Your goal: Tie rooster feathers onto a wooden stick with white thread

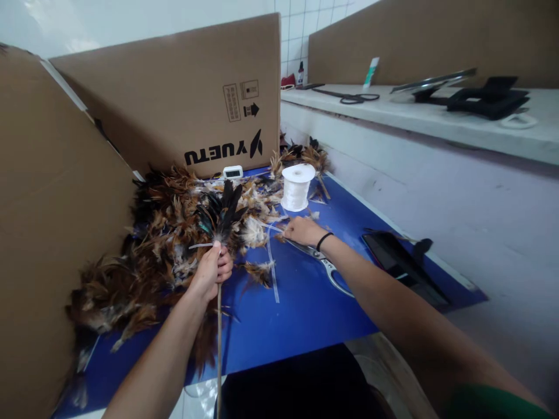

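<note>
My left hand (212,270) is closed around a thin stick (219,349) that points down toward the table's front edge. Dark, glossy feathers (221,212) fan out at its top, just above my thumb. A short pale strip (200,246) juts out leftward beside the thumb. Fingers bent together, my right hand (302,231) rests over the blades of silver scissors (328,269); what the fingertips pinch is too small to make out. Close by stands a spool of white ribbon (296,189). A translucent strip of ribbon (273,267) lies on the blue table between my hands.
Brown and cream feathers (166,233) pile up at the left and back. Cardboard panels (174,93) wall in those sides. A small white digital display (233,172) stands behind. A phone (399,265) lies right. Black scissors (349,96) rest on the white ledge (419,125).
</note>
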`<state>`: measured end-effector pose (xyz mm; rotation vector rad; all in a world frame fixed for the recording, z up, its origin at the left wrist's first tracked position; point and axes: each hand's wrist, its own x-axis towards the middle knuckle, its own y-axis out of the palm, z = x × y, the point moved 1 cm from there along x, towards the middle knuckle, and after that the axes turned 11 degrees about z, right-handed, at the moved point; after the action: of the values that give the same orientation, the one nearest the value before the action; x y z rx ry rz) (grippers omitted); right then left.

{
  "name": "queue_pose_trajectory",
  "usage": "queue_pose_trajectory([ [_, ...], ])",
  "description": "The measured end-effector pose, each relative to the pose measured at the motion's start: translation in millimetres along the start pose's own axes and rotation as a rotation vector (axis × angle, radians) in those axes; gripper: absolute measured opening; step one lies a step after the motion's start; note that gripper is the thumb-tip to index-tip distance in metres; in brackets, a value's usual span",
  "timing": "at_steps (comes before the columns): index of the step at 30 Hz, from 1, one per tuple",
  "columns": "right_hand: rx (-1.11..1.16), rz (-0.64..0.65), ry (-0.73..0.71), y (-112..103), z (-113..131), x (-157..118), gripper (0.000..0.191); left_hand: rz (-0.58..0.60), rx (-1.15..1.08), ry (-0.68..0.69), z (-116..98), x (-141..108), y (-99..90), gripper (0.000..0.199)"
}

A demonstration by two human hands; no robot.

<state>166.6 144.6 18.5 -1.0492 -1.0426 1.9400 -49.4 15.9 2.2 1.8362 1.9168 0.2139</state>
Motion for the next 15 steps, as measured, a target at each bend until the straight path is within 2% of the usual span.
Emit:
queue_pose_trajectory([
  [3,0.058,0.005,-0.041,3.6,-2.3,8.4,0.017,0.007,0.005,-0.006,0.4,-2.1,-0.2,0.041],
  [8,0.111,-0.129,-0.033,13.6,-7.6,10.1,0.024,0.026,0.020,-0.012,1.5,-4.4,1.5,0.042],
  [15,0.159,-0.277,-0.045,19.2,-8.9,10.0,0.020,0.021,0.033,-0.020,3.2,-5.4,2.5,0.042],
])
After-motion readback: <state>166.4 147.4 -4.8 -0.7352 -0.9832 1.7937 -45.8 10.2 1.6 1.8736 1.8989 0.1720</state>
